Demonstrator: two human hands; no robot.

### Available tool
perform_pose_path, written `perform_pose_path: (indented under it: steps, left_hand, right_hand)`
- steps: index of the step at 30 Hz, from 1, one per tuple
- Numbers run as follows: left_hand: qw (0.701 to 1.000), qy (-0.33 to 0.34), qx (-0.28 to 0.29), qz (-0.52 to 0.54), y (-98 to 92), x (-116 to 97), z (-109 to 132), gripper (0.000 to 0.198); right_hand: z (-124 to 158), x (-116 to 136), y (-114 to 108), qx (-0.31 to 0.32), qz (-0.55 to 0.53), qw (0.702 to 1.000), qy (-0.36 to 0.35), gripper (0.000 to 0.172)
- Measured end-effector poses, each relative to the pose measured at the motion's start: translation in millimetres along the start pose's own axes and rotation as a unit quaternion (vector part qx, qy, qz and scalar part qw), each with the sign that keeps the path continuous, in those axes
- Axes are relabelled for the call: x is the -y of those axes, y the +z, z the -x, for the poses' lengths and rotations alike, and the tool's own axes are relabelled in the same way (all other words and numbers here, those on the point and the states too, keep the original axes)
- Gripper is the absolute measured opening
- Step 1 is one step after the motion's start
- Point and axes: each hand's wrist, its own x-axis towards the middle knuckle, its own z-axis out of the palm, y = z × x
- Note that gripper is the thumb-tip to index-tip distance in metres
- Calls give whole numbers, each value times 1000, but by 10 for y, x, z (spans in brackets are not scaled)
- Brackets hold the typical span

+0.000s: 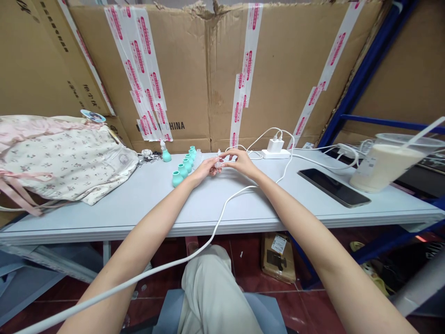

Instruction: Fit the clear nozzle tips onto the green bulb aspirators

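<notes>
My left hand [206,169] and my right hand [241,162] meet over the middle of the grey table [243,208]. Both pinch a small clear plastic piece [219,161] between their fingertips; its shape is too small to make out. Just left of my left hand stands a row of several teal rubber bulbs [184,168]. One more teal bulb with a clear tip [166,154] stands apart near the cardboard wall.
A floral cloth bag [62,157] lies at the left. A white charger [276,146] with white cables [222,213] sits at the back. A dark phone [333,187] and a lidded cup of milky drink with a straw [387,162] are at the right. Cardboard walls [194,74] stand behind.
</notes>
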Motion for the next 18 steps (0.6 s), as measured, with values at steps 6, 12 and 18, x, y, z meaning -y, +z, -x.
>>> perform_pose_path:
  steps: [6,12,18]
  left_hand:
    - [999,12,-34,-31,-24,-49,43,34]
    - [999,13,-26,-12,-36,-84,57,30]
    - [999,-31,10,-8,-27,-57,48,30]
  right_hand:
    - [32,-132,8,-11,78,993,90,18]
    - [37,-156,31,9,93,991,95,15]
    - [62,-110,-44,38,198,964,174,20]
